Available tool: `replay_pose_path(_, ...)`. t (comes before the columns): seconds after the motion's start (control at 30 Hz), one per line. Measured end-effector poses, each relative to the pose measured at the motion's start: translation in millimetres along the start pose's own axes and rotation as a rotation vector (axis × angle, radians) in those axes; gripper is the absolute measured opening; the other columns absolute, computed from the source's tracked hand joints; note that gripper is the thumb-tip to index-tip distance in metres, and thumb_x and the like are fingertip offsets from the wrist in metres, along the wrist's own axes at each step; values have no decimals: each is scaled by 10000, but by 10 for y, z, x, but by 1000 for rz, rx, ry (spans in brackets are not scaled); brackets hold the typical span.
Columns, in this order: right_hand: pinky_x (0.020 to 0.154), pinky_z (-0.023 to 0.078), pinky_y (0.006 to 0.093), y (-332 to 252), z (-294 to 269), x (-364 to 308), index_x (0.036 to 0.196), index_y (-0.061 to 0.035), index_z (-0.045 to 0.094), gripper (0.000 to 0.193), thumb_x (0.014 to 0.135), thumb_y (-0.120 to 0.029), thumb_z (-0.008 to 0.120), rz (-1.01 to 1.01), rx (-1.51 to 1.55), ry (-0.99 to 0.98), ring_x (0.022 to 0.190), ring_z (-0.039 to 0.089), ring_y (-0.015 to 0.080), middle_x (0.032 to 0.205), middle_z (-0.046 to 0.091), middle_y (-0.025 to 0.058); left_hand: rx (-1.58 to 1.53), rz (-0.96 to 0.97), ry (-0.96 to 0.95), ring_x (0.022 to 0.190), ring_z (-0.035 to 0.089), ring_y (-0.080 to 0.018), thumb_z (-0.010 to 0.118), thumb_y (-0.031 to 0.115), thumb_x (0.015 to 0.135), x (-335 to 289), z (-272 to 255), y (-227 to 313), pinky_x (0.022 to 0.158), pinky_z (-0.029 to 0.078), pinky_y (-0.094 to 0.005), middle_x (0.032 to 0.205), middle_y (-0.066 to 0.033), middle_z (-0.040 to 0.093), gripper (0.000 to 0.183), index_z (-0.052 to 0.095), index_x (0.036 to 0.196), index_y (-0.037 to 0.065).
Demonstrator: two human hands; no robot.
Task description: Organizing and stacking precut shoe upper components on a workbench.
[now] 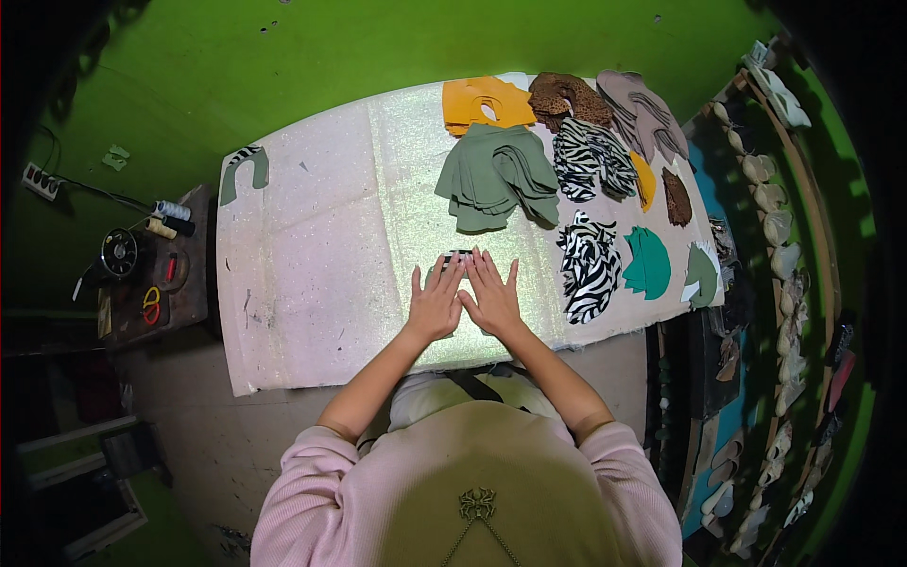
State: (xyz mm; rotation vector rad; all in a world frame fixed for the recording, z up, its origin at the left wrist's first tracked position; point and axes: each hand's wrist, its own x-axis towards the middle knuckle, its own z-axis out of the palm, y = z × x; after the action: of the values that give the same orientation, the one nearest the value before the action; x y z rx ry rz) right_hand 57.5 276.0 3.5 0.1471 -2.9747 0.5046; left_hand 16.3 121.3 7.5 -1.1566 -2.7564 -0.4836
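Observation:
My left hand [435,300] and my right hand [494,295] lie side by side at the middle of the table's near part, fingers stretched out and pressed flat, tips almost meeting. Beneath the fingers is a small cut piece [457,253] with a black-and-white striped end and a bit of green beside it; the hands hide most of it. Just beyond them rests a stack of grey-green curved fabric pieces [491,175]. A pile of zebra-print pieces [590,269] is to the right of my right hand. At the far left lies a green arch-shaped piece [248,178] with a striped top.
The table's pale cover [302,283] is creased. Yellow pieces [463,99], brown spotted pieces [570,99] and mauve pieces [642,109] sit at the back. Teal pieces [648,266] lie right. A sewing machine's handwheel [119,253] and yellow-handled scissors [151,305] are left; shelving [812,180] stands right.

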Motion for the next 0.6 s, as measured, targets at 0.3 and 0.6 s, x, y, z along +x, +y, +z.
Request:
replay_pose_path(0.3, 1043, 20, 663, -16, -27, -4, 1432, -194, 325, 563, 939, -462, 362, -7, -25, 1, 1383, 227, 283, 1508, 221, 118, 7, 179, -168, 1382, 244, -253, 423, 215, 854, 9, -278, -469, 1060, 77, -598, 1501, 4, 285, 601, 307, 1442, 180)
replay_pose_path(0.6, 1040, 20, 666, -17, -19, -2, 1426, -230, 341, 538, 937, -453, 377, -5, -23, 0, 1382, 230, 292, 1505, 225, 124, -29, 348, -272, 1387, 243, -234, 399, 283, 875, 95, -374, -659, 1099, 56, -569, 1507, -5, 267, 608, 263, 1458, 183)
